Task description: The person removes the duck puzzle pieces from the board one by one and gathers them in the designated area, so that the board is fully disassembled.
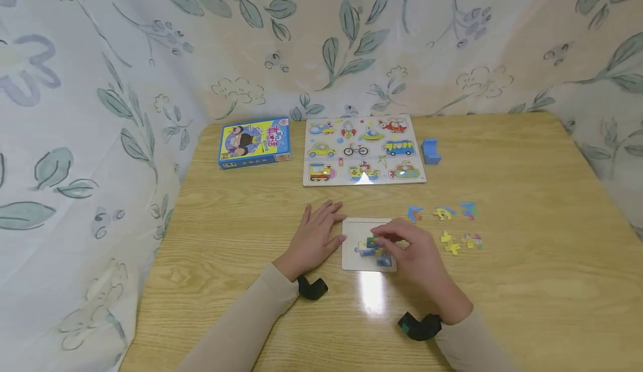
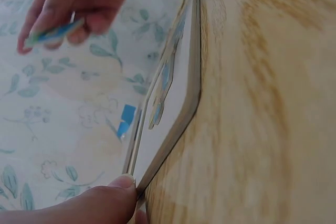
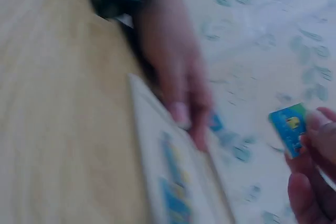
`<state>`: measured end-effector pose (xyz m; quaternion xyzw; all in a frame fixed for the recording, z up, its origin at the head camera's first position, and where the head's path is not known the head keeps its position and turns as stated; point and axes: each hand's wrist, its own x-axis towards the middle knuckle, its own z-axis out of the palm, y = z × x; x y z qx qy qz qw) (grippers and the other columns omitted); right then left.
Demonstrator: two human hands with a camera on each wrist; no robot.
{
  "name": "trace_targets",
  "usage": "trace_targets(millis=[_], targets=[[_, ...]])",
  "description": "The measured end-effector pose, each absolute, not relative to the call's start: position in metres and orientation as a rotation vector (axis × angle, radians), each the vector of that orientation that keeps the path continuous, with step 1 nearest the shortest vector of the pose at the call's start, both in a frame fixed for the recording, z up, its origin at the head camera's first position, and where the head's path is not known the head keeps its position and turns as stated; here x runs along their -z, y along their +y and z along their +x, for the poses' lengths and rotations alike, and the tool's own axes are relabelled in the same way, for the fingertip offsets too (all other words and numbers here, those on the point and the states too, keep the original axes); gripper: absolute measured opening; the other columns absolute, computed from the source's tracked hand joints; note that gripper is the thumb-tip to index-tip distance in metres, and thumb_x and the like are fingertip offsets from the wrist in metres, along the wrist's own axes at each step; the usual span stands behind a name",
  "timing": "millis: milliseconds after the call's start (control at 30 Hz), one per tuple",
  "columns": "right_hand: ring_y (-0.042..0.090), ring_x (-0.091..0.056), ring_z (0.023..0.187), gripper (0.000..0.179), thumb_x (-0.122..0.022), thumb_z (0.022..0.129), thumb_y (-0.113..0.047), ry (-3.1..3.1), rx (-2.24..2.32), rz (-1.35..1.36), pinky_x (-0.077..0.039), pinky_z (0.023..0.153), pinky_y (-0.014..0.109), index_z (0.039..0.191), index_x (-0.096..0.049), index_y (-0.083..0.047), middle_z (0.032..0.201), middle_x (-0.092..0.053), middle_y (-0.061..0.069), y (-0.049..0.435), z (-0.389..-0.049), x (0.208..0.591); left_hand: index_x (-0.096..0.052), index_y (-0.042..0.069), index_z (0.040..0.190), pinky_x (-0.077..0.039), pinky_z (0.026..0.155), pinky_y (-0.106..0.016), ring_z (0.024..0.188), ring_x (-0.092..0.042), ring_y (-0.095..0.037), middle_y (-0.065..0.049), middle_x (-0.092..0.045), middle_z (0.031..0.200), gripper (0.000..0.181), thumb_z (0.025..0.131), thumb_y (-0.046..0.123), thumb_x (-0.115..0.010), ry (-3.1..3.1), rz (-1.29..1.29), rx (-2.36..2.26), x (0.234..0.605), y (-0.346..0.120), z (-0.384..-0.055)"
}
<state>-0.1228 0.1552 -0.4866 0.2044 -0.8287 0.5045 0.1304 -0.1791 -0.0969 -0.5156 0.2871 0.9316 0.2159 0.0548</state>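
A shallow, light wooden puzzle tray [image 1: 354,260] lies on the table with a few joined blue and yellow jigsaw pieces [image 1: 368,252] inside. Above it, my right hand [image 1: 414,252] pinches a blue and green jigsaw piece [image 3: 291,129] between thumb and fingers; the piece is off the tray in both wrist views. My left hand [image 1: 313,241] lies at the tray's left side, fingers extended, with the thumb [image 2: 113,198] touching the tray's edge in the left wrist view. Right of the tray lie several loose jigsaw pieces [image 1: 444,213], blue, yellow and pink.
Behind the tray lies a white vehicle puzzle board [image 1: 364,165]. A blue and yellow box [image 1: 255,143] is to its left, and a small blue block [image 1: 431,152] to its right. Floral cloth [image 1: 321,42] hangs behind the wooden table [image 1: 527,193].
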Motion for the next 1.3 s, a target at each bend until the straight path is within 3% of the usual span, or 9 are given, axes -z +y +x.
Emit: trace_targets(millis=[167,333,500,667,1033,1100,1200,1267,1300], targets=[[0.006,-0.066,0.075,0.026,-0.086,0.079,0.009,-2.558,-1.279,0.400,-0.055,0.068,0.015,0.097,-0.079,-0.009,0.089,-0.076,-0.004,0.193,-0.105,0.473,-0.052,0.012,0.150,0.007,0.127,-0.053,0.160,-0.011,-0.020,-0.003,-0.027,0.171,0.049,0.109,0.038,-0.057,2.821,0.852,-0.637,0.515,-0.096,-0.179],[0.004,-0.064,0.074,0.021,-0.087,0.082,-0.001,-2.789,-1.164,0.281,-0.056,0.064,0.022,0.092,-0.077,-0.016,0.086,-0.073,-0.010,0.214,-0.082,0.481,-0.053,0.011,0.149,0.005,0.127,-0.054,0.160,-0.013,-0.021,-0.005,-0.029,0.170,0.049,0.109,0.037,-0.058,2.824,0.869,-0.655,0.515,-0.095,-0.180],[0.012,-0.059,0.084,0.025,-0.093,0.077,-0.010,-2.844,-0.916,0.349,-0.055,0.071,0.031,0.098,-0.081,-0.017,0.095,-0.070,-0.012,0.225,-0.068,0.496,-0.053,0.011,0.149,0.005,0.127,-0.053,0.160,-0.013,-0.021,-0.004,-0.030,0.170,0.048,0.108,0.036,-0.059,2.816,0.870,-0.669,0.513,-0.091,-0.181],[0.009,-0.046,0.084,0.040,-0.098,0.069,-0.015,-2.826,-0.848,0.393,-0.044,0.066,0.027,0.106,-0.083,-0.016,0.098,-0.063,-0.010,0.233,-0.057,0.505,-0.053,0.011,0.149,0.005,0.127,-0.054,0.160,-0.013,-0.021,-0.005,-0.030,0.170,0.049,0.109,0.036,-0.058,2.800,0.881,-0.689,0.512,-0.090,-0.181],[0.007,-0.044,0.078,0.043,-0.098,0.066,-0.008,-2.714,-0.723,0.473,-0.044,0.060,0.023,0.106,-0.082,-0.008,0.091,-0.062,-0.007,0.228,-0.064,0.504,-0.054,0.011,0.148,0.005,0.127,-0.054,0.160,-0.014,-0.021,-0.004,-0.030,0.170,0.047,0.108,0.036,-0.059,2.818,0.859,-0.705,0.514,-0.097,-0.178],[0.009,-0.044,0.078,0.035,-0.091,0.081,-0.026,-2.664,-0.728,0.503,-0.042,0.061,0.022,0.108,-0.082,-0.008,0.090,-0.063,-0.006,0.226,-0.065,0.499,-0.053,0.012,0.148,0.005,0.127,-0.053,0.160,-0.013,-0.020,-0.003,-0.030,0.170,0.048,0.108,0.036,-0.059,2.811,0.862,-0.703,0.514,-0.096,-0.178],[0.012,-0.046,0.078,0.046,-0.070,0.096,-0.049,-2.573,-0.733,0.557,-0.041,0.064,0.024,0.112,-0.081,-0.008,0.089,-0.063,-0.003,0.213,-0.068,0.485,-0.053,0.012,0.150,0.006,0.127,-0.053,0.160,-0.011,-0.019,-0.002,-0.029,0.171,0.048,0.108,0.037,-0.058,2.807,0.858,-0.691,0.514,-0.095,-0.179],[0.015,-0.048,0.080,0.049,-0.068,0.096,-0.052,-2.535,-0.730,0.602,-0.042,0.066,0.027,0.112,-0.081,-0.007,0.090,-0.063,0.000,0.200,-0.073,0.476,-0.052,0.013,0.150,0.006,0.127,-0.053,0.160,-0.011,-0.019,-0.002,-0.029,0.171,0.049,0.108,0.037,-0.058,2.806,0.853,-0.687,0.512,-0.095,-0.179],[0.017,-0.049,0.080,0.043,-0.076,0.093,-0.045,-2.538,-0.712,0.618,-0.043,0.068,0.029,0.111,-0.081,-0.007,0.091,-0.063,0.001,0.193,-0.076,0.472,-0.052,0.013,0.150,0.007,0.127,-0.053,0.160,-0.011,-0.019,-0.002,-0.029,0.171,0.049,0.108,0.038,-0.058,2.806,0.851,-0.684,0.512,-0.095,-0.179]])
